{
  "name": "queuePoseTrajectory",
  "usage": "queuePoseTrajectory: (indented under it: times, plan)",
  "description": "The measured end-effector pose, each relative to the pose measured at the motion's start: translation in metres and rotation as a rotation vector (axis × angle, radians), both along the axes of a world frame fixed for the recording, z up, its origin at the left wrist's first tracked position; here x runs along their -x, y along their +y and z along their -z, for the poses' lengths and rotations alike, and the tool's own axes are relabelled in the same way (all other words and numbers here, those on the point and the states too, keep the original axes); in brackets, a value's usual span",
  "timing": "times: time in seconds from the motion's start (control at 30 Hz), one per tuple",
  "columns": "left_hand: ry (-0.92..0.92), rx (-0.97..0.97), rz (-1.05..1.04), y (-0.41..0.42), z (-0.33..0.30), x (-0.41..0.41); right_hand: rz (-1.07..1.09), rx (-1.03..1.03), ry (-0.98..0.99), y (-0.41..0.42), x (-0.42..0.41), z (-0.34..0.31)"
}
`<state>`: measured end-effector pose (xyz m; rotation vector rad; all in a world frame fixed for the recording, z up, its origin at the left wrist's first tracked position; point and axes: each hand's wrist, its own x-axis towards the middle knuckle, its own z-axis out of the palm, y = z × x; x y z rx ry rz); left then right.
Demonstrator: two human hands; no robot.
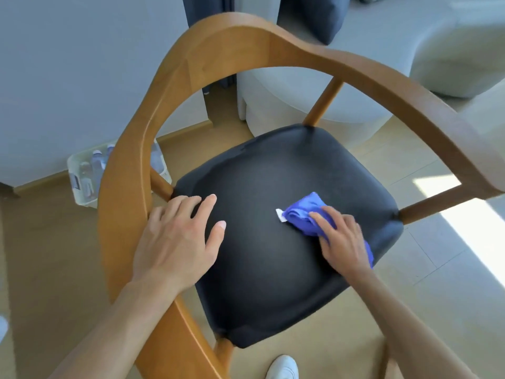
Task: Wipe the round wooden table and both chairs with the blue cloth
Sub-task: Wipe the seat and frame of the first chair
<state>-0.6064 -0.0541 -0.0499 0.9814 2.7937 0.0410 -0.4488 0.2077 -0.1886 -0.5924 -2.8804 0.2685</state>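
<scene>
Two bare hands are working over a wooden armchair (218, 47) with a black padded seat (273, 269). The right hand (343, 239) is pressing a bunched blue cloth (303, 214) onto the seat's right side, fingers curled over it. The left hand (177, 239) is lying flat with fingers spread on the seat's left edge, beside the curved armrest. A clear bin of plastic bottles (84, 173) is standing on the floor far left, partly hidden by the chair frame. A pale sofa (314, 97) is sitting behind, and a white shoe (282, 367) is showing near the bottom.
</scene>
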Motion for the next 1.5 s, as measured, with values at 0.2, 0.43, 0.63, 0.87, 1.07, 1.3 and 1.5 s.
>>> queuePoseTrajectory:
  times: [0.2,0.43,0.63,0.87,1.07,1.3,1.5]
  plan:
    - [-0.056,0.003,0.003,0.0,-0.004,0.001,0.507,0.075,-0.086,0.075,0.025,0.002]
    - [-0.068,-0.081,0.013,-0.002,-0.002,0.0,0.824,0.169,-0.026,0.059,0.113,0.012]
    - [-0.022,-0.144,0.023,-0.003,0.006,0.0,0.553,0.182,-0.017,0.004,0.214,0.014]
    - [-0.04,-0.102,0.0,-0.001,0.002,0.001,-0.043,0.14,-0.029,-0.126,0.222,0.006]
    - [-0.044,-0.079,-0.044,0.0,-0.003,0.001,-0.563,0.274,-0.073,-0.172,0.106,0.011]
    - [-0.013,-0.049,-0.044,0.003,-0.006,-0.005,-0.713,-0.004,-0.066,-0.084,-0.01,0.019]
    - [-0.02,-0.159,-0.032,-0.001,-0.005,-0.007,-0.069,0.022,0.019,0.031,-0.055,0.006]
